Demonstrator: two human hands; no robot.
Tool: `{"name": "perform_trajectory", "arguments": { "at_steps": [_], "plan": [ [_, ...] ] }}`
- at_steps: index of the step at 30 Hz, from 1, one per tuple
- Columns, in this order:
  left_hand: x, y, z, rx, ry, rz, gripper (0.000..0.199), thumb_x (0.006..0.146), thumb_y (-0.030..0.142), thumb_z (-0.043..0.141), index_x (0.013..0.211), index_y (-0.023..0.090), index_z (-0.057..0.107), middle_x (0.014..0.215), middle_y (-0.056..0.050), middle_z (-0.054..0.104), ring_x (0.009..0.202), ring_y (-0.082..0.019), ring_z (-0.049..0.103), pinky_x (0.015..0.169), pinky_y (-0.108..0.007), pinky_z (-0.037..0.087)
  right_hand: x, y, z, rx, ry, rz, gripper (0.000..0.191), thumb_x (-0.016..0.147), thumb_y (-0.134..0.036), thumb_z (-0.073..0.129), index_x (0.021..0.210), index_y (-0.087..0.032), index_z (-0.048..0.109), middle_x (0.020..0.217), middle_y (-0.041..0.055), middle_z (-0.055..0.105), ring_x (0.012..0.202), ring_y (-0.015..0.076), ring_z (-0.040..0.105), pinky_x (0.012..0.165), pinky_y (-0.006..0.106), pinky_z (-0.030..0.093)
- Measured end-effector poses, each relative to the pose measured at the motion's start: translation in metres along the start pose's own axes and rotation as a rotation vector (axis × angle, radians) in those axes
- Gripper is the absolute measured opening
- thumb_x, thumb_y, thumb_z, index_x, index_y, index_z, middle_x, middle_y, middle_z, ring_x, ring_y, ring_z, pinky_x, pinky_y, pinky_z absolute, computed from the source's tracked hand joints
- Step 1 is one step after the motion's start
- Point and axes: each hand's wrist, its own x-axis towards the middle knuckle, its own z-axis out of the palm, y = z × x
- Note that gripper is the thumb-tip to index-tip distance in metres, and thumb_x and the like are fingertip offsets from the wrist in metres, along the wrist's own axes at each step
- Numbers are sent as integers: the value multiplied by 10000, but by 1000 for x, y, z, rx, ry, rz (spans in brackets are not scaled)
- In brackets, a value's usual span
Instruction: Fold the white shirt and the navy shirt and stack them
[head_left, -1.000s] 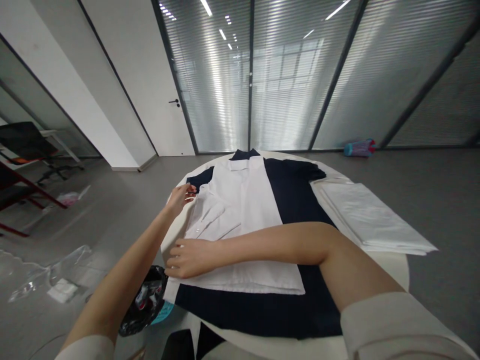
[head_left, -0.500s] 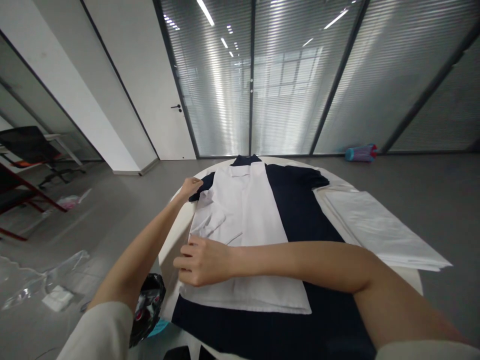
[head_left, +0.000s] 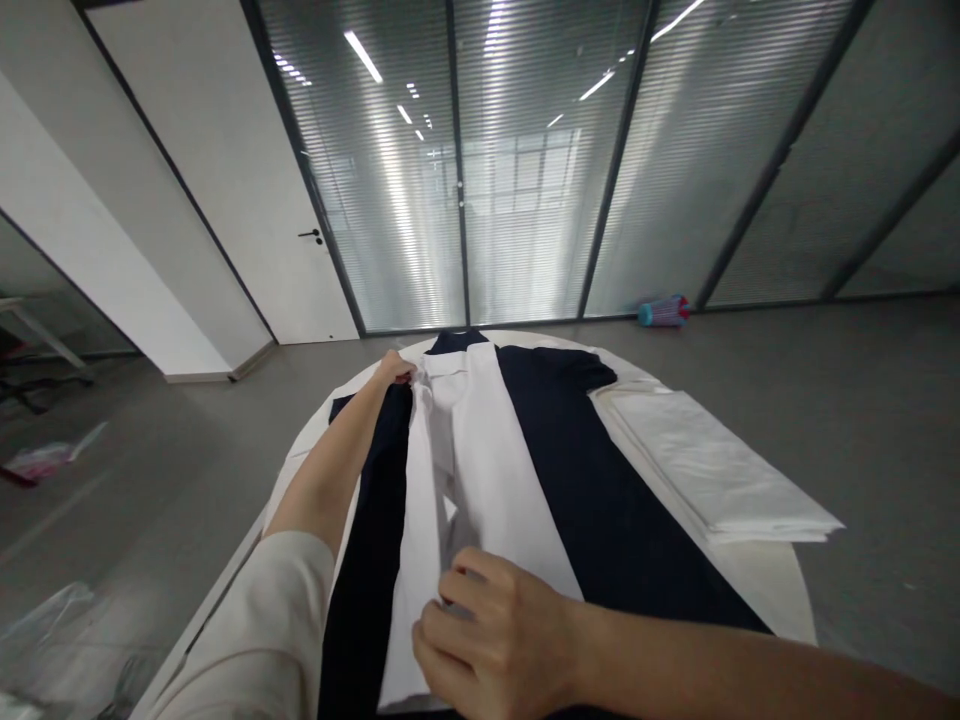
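A white shirt [head_left: 480, 450] lies on a navy short-sleeved shirt [head_left: 577, 440], forming a long white strip down its middle. My left hand [head_left: 394, 368] is at the far end near the white collar, pinching the white cloth at the shoulder. My right hand [head_left: 491, 640] is at the near end, curled with its fingers gripping the white shirt's lower edge. My left forearm lies across the navy shirt's left side. The white shirt's lowest end is hidden behind my right hand.
Both shirts lie on a round white table [head_left: 772, 585]. A folded stack of white cloth [head_left: 712, 470] lies at its right. Grey floor surrounds the table, with a blue and pink object [head_left: 664, 310] by the glass wall and a white door [head_left: 187, 190] at left.
The white shirt's left part now lies folded inward, exposing navy cloth at left. My right hand has moved nearer me, my left hand has shifted toward the collar, and the view has swung.
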Motion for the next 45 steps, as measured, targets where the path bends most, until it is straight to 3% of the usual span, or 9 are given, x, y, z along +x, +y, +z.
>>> {"name": "perform_trajectory", "arguments": {
  "at_steps": [4, 7, 13, 20, 25, 33, 37, 42, 45],
  "plan": [
    [5, 19, 30, -8, 55, 95, 323, 742, 231, 752, 1006, 79, 646, 686, -47, 673, 611, -155, 649, 600, -256, 518, -31, -11, -7, -10, -89, 148, 178, 819, -150, 600, 652, -203, 628, 624, 7, 539, 574, 145, 447, 501, 321, 401],
    [1, 34, 54, 12, 98, 176, 422, 732, 208, 725, 1130, 112, 621, 767, -64, 707, 735, -194, 687, 700, -267, 516, -53, -15, -3, 41, -136, 162, 153, 847, -161, 606, 704, -199, 643, 618, -2, 544, 563, 140, 444, 508, 312, 414],
    [-16, 43, 85, 117, 123, 266, 337, 765, 213, 711, 1091, 171, 633, 941, -99, 733, 986, -242, 675, 863, -290, 471, -76, -16, 4, 133, -265, 225, 153, 865, -177, 655, 725, -218, 607, 665, 2, 567, 599, 154, 478, 557, 323, 401],
    [-22, 49, 92, 189, 216, 275, 339, 839, 214, 634, 1175, 247, 607, 1125, -73, 717, 1104, -239, 647, 872, -292, 462, -82, -11, -4, 177, -216, 164, 219, 878, -259, 660, 695, -181, 567, 645, -27, 513, 582, 131, 418, 570, 313, 294],
    [-26, 52, 105, 223, 234, 260, 288, 859, 247, 641, 1145, 271, 619, 1104, -57, 720, 1095, -234, 648, 859, -289, 466, -93, -10, 2, 240, -407, 228, 313, 867, -352, 706, 680, -179, 525, 706, -32, 553, 630, 121, 456, 621, 306, 303],
    [-23, 47, 120, 236, 264, 290, 212, 926, 302, 576, 1123, 267, 644, 1058, -70, 732, 1063, -247, 663, 860, -317, 477, -97, -6, 3, 343, -509, 316, 301, 863, -380, 717, 690, -183, 569, 725, -31, 594, 649, 116, 511, 662, 298, 351],
    [-17, 40, 113, 228, 278, 352, 262, 976, 327, 484, 1151, 231, 654, 1051, -95, 738, 1047, -257, 675, 872, -335, 492, -98, -5, 4, 368, -544, 369, 255, 823, -367, 743, 705, -192, 600, 725, -42, 587, 678, 119, 546, 690, 288, 383],
    [0, 24, 89, 239, 269, 504, 321, 976, 218, 423, 1182, 201, 668, 1243, -84, 692, 1195, -217, 613, 1045, -318, 432, -97, -6, 5, 394, -537, 387, 220, 832, -350, 728, 719, -195, 619, 721, -42, 584, 669, 118, 542, 711, 279, 398],
    [12, 14, 85, 266, 213, 589, 339, 982, 225, 416, 1189, 178, 679, 1306, -82, 666, 1295, -215, 547, 1125, -335, 380, -98, -5, 6, 404, -524, 389, 234, 867, -365, 716, 736, -196, 620, 733, -44, 591, 680, 115, 542, 717, 274, 395]
  ]
}}
